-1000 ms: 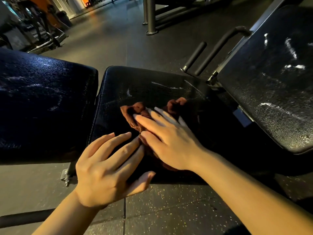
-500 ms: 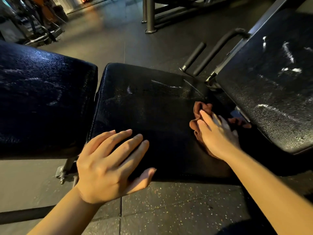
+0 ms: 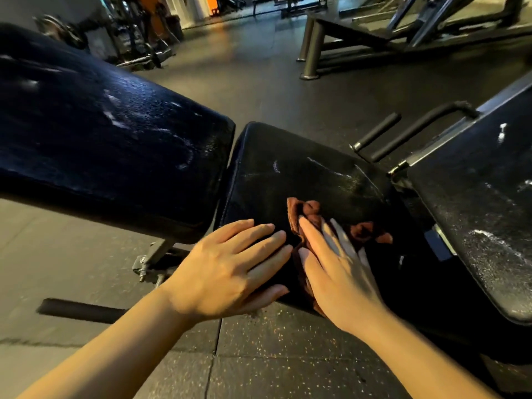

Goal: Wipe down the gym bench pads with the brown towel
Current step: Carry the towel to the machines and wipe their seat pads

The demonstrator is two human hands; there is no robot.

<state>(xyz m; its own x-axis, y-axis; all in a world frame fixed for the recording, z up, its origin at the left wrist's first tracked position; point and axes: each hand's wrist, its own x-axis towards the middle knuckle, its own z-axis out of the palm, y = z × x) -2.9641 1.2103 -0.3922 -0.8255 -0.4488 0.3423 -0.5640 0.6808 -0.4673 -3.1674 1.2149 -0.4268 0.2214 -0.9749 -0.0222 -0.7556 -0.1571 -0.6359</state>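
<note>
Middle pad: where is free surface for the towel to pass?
On the middle pad, the far part is bare, between the towel and the pad's back edge. The near edge is crowded: the left hand and right hand press there.

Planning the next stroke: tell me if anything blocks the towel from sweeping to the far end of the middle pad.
Nothing visible does. The brown towel lies under the right hand on the middle pad, and the surface beyond it shows only pale streaks.
</note>
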